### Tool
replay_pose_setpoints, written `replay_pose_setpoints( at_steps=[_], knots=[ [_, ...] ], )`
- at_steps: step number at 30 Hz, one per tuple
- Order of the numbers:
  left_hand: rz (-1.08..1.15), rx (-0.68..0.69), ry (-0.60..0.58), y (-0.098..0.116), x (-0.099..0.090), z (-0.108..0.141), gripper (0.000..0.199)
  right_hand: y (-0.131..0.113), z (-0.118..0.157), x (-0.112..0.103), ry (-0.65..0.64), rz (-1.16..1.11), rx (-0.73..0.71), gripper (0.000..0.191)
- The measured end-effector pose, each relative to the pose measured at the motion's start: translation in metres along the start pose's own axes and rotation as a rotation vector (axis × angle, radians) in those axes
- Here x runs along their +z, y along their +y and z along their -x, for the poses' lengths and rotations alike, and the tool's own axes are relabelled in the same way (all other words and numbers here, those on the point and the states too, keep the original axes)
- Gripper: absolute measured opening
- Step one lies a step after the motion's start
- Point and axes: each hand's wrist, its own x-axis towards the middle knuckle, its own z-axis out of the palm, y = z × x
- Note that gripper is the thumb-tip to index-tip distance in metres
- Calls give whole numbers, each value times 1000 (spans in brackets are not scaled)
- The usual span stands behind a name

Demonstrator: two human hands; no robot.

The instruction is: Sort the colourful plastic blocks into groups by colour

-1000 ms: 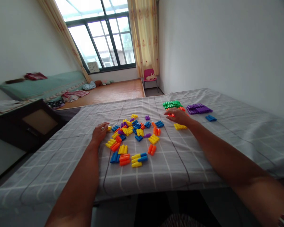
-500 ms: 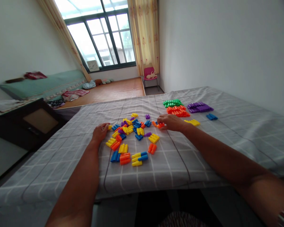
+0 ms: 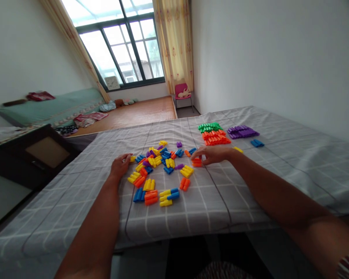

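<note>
Small ribbed plastic toy pieces, like short joined tubes, lie on a grey checked cloth (image 3: 104, 205). My left hand (image 3: 121, 164) rests at the left of the mixed pile, its fingers curled at a yellow piece (image 3: 132, 159). On the right of the pile, my right hand (image 3: 209, 154) has its fingertips down on an orange piece (image 3: 197, 163). Close by them lie a blue piece (image 3: 192, 150) and a yellow piece (image 3: 187, 171). Nearer to me are another orange piece (image 3: 184, 184) and a joined yellow and blue group (image 3: 169, 197).
Sorted rows stand at the back right: green pieces (image 3: 210, 127), orange pieces (image 3: 216, 137) and purple pieces (image 3: 242, 132). A blue piece (image 3: 257, 143) lies right of them. A yellow row (image 3: 238, 149) is partly behind my right forearm. A white wall (image 3: 279, 58) borders the right side.
My right hand has drawn slightly toward me, and the orange piece under its fingers has come nearer too. The left hand stays by the yellow piece. The view has shifted a little.
</note>
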Motion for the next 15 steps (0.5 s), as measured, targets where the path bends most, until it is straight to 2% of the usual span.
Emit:
replay_pose_setpoints(
  at_steps=[7, 9, 11, 15],
  knots=[
    [7, -19, -15, 1, -2, 1, 50, -6, -4, 3, 30, 54, 148, 38],
    [4, -18, -18, 2, -3, 2, 51, -2, -3, 1, 85, 55, 194, 39],
    [-7, -14, -15, 4, -4, 3, 50, 9, 2, -7, 249, 79, 266, 40],
    [-22, -16, -2, 6, -4, 3, 48, 44, 30, -38, 711, 237, 455, 45]
  ],
)
